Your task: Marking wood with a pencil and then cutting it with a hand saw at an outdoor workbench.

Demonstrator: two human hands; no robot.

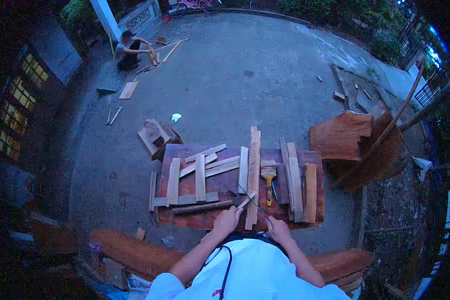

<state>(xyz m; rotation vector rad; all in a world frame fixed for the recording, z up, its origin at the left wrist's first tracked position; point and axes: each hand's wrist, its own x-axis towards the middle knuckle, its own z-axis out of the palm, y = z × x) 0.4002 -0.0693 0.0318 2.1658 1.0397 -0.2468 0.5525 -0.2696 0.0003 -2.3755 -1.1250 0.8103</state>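
Note:
My left hand (227,220) is closed around a short, pale wood strip (246,200) near the front edge of the table. In my right hand (279,231) is a thin, dark rod-like tool (258,206), perhaps a file; it slants up and left, crossing the wood strip. Its exact kind is too small to make out. Under both runs a long, rough-edged wooden board (254,165). Beside my left hand lies a hammer (202,207) with a wooden handle. A wide paintbrush (268,182) with a yellow handle and a blue pen (274,191) lie right of the board.
Several wood strips (200,177) lie on the left of the reddish table (230,183), with more planks (295,187) on its right. Wooden blocks (154,136) and a large wood slab (341,135) stand beyond. Another person (132,50) crouches far left, handling wood.

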